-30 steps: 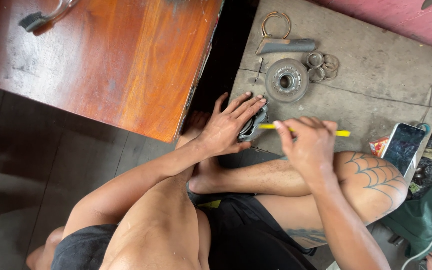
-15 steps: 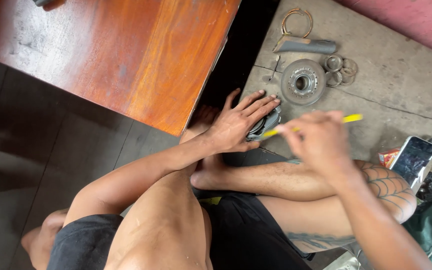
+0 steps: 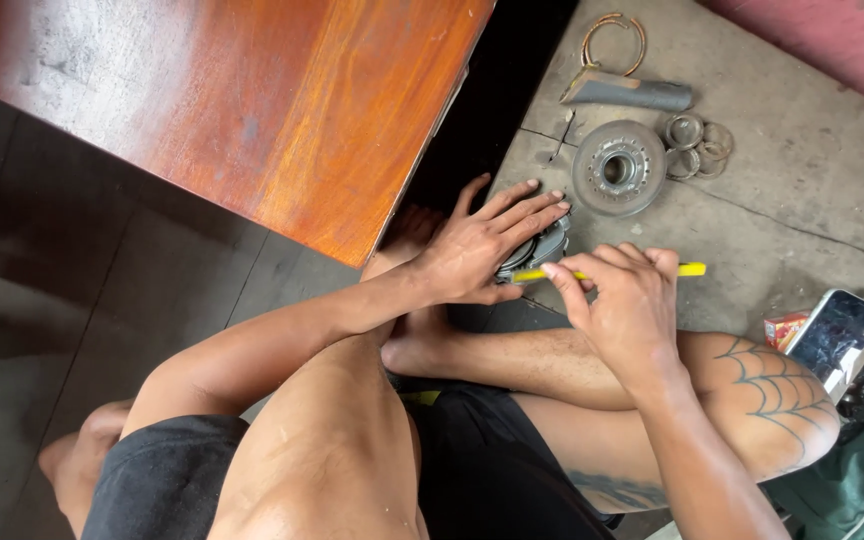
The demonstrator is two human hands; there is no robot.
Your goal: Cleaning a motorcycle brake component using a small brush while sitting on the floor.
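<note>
On concrete floor (image 3: 792, 230), person was seated cross-legged; reddish wooden tabletop (image 3: 252, 110) was seen at left, pink wall far right; left hand (image 3: 482, 245) was laid flat, fingers spread, over grey metal part (image 3: 542, 250), apparently to steady it; yellow-handled tool (image 3: 612, 271) was gripped in closed right hand (image 3: 622, 305), tip set at part's edge; round metal hub (image 3: 619, 167), rings (image 3: 700, 140), grey tube (image 3: 627, 92) were laid out beyond; phone (image 3: 837, 335) was propped by tattooed knee.

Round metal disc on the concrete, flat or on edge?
Flat. The round metal disc lies face up on the concrete floor, its centre hole and full circular outline showing, apart from both hands.
</note>
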